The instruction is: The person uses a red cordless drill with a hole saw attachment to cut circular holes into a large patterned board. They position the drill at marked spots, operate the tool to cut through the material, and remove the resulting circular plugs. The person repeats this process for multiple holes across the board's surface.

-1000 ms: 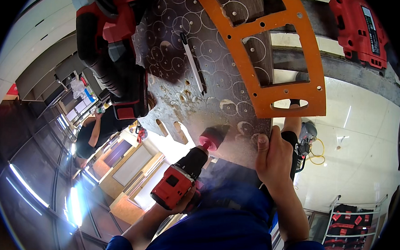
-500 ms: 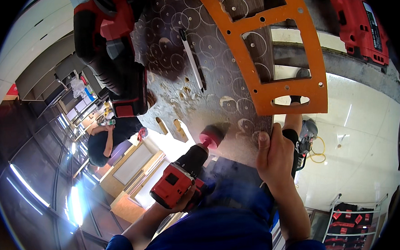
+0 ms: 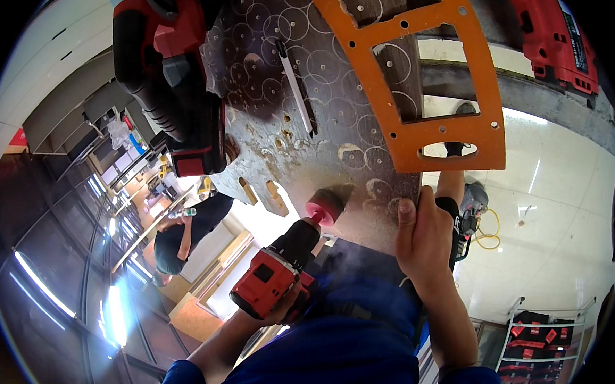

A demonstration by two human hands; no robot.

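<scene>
My left hand (image 3: 277,313) is closed around the handle of a red and black cordless drill (image 3: 264,280). A red hole saw (image 3: 322,208) in its chuck presses against the near part of a worn, dark-faced board (image 3: 309,168). Pale dust hangs around and below the saw. My right hand (image 3: 424,241) grips the board's right edge, thumb on top and fingers wrapped out of sight. Many circular cut marks and small holes cover the board. Farther up it lie a black and white pen (image 3: 297,90) and an orange frame-like template (image 3: 386,92), which overhangs the right edge.
A large red and black power tool (image 3: 171,67) sits at the board's left. Another red tool (image 3: 558,45) rests on a grey beam at the far right. Two slots pierce the board's near left. A co-worker (image 3: 176,244) stands at left; a rack (image 3: 546,343) stands lower right.
The co-worker at the left has shifted to the right and lower. My drill and both hands are almost unmoved; the orange template appears slightly higher.
</scene>
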